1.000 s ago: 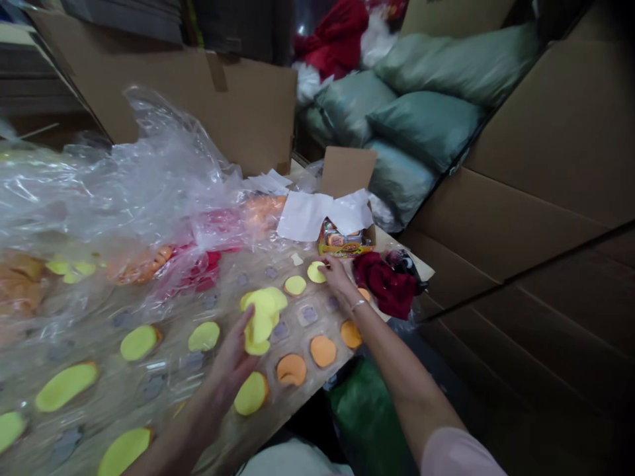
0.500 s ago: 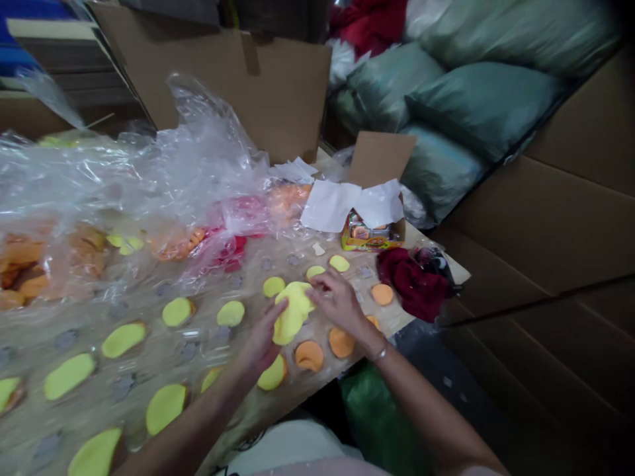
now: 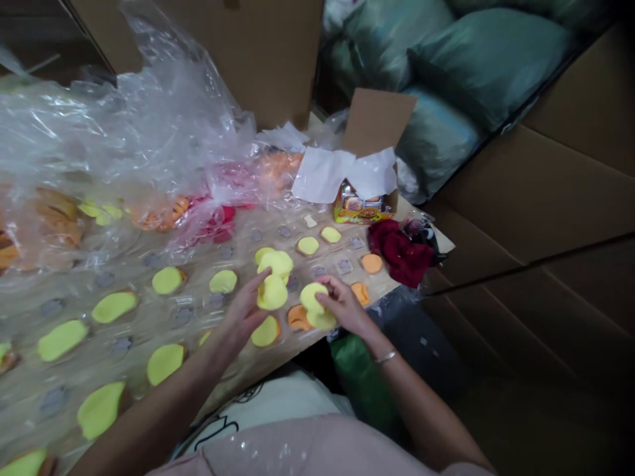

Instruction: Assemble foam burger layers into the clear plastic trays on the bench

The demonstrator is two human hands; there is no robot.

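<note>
My left hand (image 3: 251, 303) is closed on a small stack of yellow foam pieces (image 3: 272, 292) with rounded lobes. Between the fingers of my right hand (image 3: 344, 305) is another yellow foam piece (image 3: 314, 297), its lower lobe over an orange round piece (image 3: 298, 318) on the table. Yellow rounds on orange ones, such as a yellow disc (image 3: 265, 331), lie in clear plastic trays across the table. An orange disc (image 3: 372, 264) without yellow on it sits to the right of my hands.
Clear plastic bags (image 3: 124, 125) with orange, pink and yellow pieces fill the table's back left. A printed open box (image 3: 364, 206) with white paper flaps stands at the back. Dark red cloth (image 3: 399, 254) lies at the right edge. Green sacks (image 3: 489, 66) are piled behind.
My hands have moved apart; the right now holds a yellow piece separated from the stack and has come lower, over the orange rounds. The view has tilted down.
</note>
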